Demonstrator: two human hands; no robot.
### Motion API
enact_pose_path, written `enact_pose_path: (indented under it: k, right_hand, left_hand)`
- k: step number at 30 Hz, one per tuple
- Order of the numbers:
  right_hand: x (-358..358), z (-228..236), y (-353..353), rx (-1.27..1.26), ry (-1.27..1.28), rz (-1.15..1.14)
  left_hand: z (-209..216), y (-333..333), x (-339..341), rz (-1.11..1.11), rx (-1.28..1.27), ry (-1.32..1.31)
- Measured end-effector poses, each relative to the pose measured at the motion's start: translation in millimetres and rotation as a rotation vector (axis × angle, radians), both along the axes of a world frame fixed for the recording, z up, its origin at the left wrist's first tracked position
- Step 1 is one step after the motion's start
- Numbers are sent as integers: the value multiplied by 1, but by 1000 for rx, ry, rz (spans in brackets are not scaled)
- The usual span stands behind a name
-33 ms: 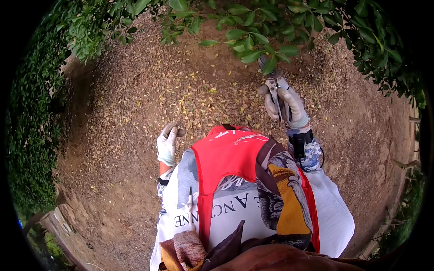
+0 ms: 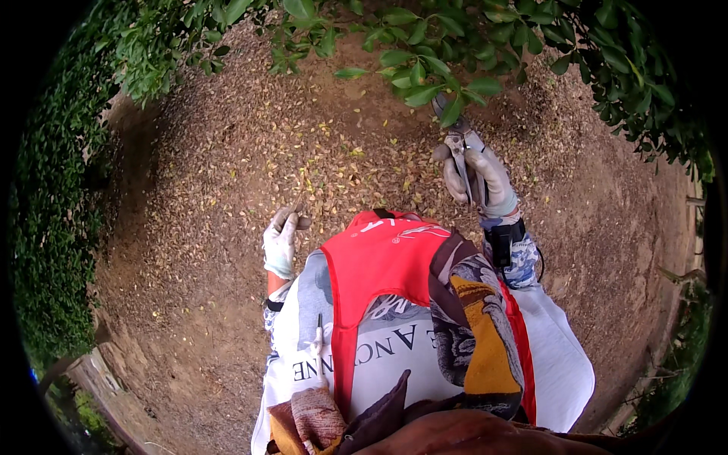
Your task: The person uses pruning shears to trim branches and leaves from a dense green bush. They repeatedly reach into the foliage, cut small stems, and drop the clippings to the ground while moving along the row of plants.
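Observation:
My right hand (image 2: 491, 182), in a pale glove with soiled fingertips, grips a pair of pruning shears (image 2: 458, 144) by the handles. Their dark blade tips reach up to the low green leaves (image 2: 421, 91), which hide part of them. Whether a stem lies between the blades cannot be made out. Out to the left, low beside my body, my left hand (image 2: 279, 241) wears a similar glove. Its fingers are curled in toward the thumb, and whatever they may hold is too small or hidden to name.
Leafy branches (image 2: 531, 26) hang across the top. A dense green hedge (image 2: 61, 205) runs down the left side. Brown soil (image 2: 227, 303) strewn with dry and yellow leaves lies below. A pale edging (image 2: 98, 371) borders the lower left.

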State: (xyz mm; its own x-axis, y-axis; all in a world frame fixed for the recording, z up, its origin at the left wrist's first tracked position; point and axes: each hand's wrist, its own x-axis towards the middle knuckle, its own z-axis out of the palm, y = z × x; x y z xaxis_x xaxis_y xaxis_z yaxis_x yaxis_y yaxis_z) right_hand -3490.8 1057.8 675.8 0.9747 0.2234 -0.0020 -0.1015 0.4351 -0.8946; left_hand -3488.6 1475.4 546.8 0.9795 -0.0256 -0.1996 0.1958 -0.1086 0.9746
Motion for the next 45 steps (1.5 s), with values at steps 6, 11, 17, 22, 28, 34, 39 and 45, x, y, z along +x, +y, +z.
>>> enact_pose_path:
  k: [6,11,17,22,28,34,39,45]
  right_hand:
    - [-7,9,1,-184,85,0]
    - [-11,13,7,-359,26,212]
    - [-2,8,22,-436,16,464]
    - [18,-9,43,-454,0,535]
    - [37,-21,69,-568,-79,561]
    - [46,-23,111,-531,-15,593]
    - [57,-18,153,-474,-14,681]
    - [81,-18,194,-503,5,711]
  left_hand:
    - [-4,1,2,2,3,3]
    - [-1,-1,3,4,12,6]
    - [-3,5,3,-33,-33,10]
    - [-5,8,17,-92,-115,4]
    - [-2,27,13,19,73,-93]
    - [-18,67,-7,69,-84,-35]
    - [-9,93,-29,204,-192,16]
    - [-10,122,-51,372,-178,33]
